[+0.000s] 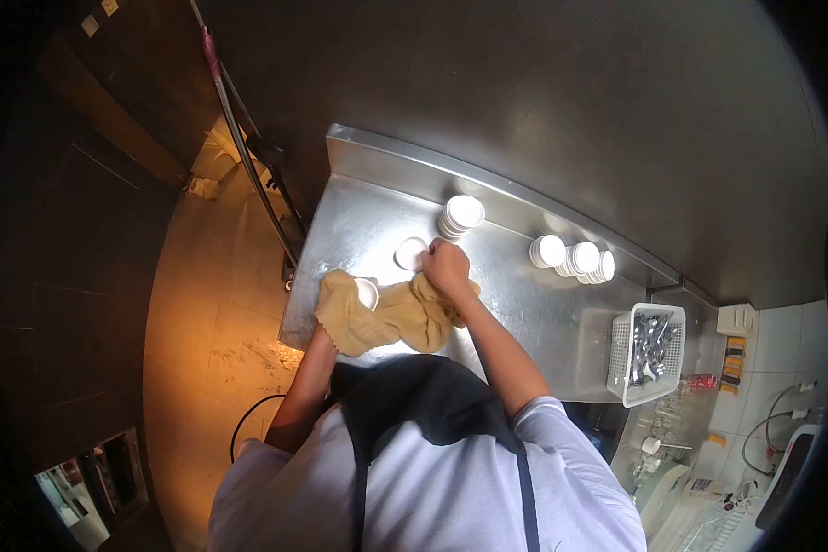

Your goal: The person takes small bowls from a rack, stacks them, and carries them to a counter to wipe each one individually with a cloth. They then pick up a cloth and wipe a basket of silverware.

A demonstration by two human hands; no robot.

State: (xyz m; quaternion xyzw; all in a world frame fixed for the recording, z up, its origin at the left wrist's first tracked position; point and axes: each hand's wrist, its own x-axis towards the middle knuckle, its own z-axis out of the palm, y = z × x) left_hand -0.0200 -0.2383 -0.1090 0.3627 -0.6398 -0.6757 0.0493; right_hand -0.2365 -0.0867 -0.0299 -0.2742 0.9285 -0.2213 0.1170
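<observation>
Over counter (552, 322), cloth (400, 315) left to right

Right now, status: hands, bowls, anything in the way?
Left grip hidden under tan cloth, white bowl against it. Right grip at rim of second bowl. White stack close beyond right grip.

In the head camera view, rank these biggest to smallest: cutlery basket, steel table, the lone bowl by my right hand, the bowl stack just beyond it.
1. Steel table
2. Cutlery basket
3. Bowl stack
4. Lone bowl
</observation>
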